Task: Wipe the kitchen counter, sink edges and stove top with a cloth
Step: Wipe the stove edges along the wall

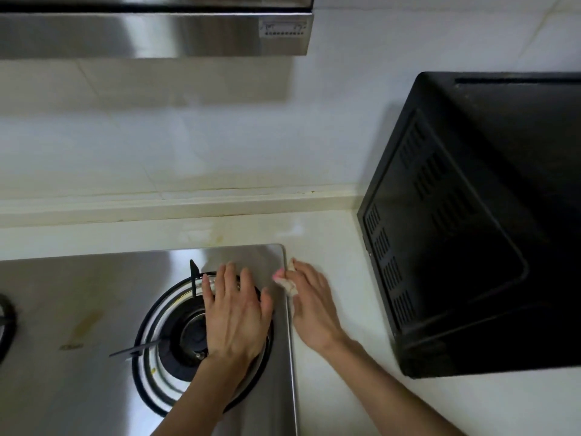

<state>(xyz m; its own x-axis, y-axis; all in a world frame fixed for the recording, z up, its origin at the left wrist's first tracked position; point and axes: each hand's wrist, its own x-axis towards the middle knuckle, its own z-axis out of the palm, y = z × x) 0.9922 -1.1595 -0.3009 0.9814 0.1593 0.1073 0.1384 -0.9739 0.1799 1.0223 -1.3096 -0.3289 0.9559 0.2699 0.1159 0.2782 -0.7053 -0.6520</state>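
Observation:
A stainless steel stove top (78, 294) fills the lower left, set into a cream counter (339, 247). My left hand (235, 313) lies flat with straight fingers on the right burner (185, 338) and its black ring. My right hand (309, 302) presses a small pale cloth (287, 283) with a pink edge against the stove's right rim. Most of the cloth is hidden under the fingers.
A black appliance (478, 221) stands on the counter to the right, close to my right hand. A steel range hood (157, 29) hangs above. Another burner (6, 322) shows at the left edge. A yellowish stain (85, 325) marks the stove.

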